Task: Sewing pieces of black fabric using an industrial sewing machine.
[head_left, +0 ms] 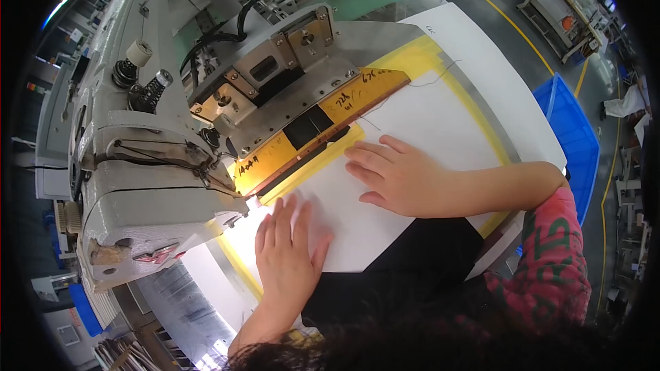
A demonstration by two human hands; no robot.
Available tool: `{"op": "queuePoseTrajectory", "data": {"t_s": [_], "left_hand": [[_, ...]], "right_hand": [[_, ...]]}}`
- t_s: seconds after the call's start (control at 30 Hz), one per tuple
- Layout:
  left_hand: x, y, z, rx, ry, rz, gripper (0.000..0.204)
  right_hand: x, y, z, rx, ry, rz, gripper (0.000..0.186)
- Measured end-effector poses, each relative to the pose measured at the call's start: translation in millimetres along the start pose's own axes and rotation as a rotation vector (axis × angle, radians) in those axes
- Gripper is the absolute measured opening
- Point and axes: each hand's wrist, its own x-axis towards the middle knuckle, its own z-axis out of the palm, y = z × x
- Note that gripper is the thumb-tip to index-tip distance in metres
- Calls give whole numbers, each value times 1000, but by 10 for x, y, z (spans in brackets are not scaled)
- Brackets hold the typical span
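Observation:
My left hand (pixel 283 254) lies flat with fingers stretched out on a white work surface (pixel 440 124) edged with yellow tape (pixel 474 103), close to the lit needle area of an industrial sewing machine (pixel 158 213). Farther right, my right hand (pixel 405 178) rests palm down on the same surface, its fingers apart and pointing toward the machine's clamp. Neither hand grips anything. Beyond the fingertips, a long yellow clamp plate (pixel 265 168) with a black patch (pixel 307 127) spans the surface. Black cloth (pixel 433 247) shows at the near edge; whether it is clothing, I cannot tell.
Above the yellow plate sits a metal clamp carriage (pixel 265 69) with black cables. Thread spools (pixel 139 53) stand on the machine at left. A blue bin (pixel 574 134) is beyond the table's right edge. Loose threads (pixel 440 81) lie near the plate's far end.

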Motion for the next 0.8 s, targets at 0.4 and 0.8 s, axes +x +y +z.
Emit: {"op": "queuePoseTrajectory", "data": {"t_s": [0.4, 0.8], "left_hand": [[-537, 373, -116, -539, -344, 75, 34], [-778, 355, -165, -575, -366, 207, 26]], "right_hand": [[-578, -148, -427, 607, -376, -174, 26], [-308, 169, -445, 678, -368, 271, 14]]}}
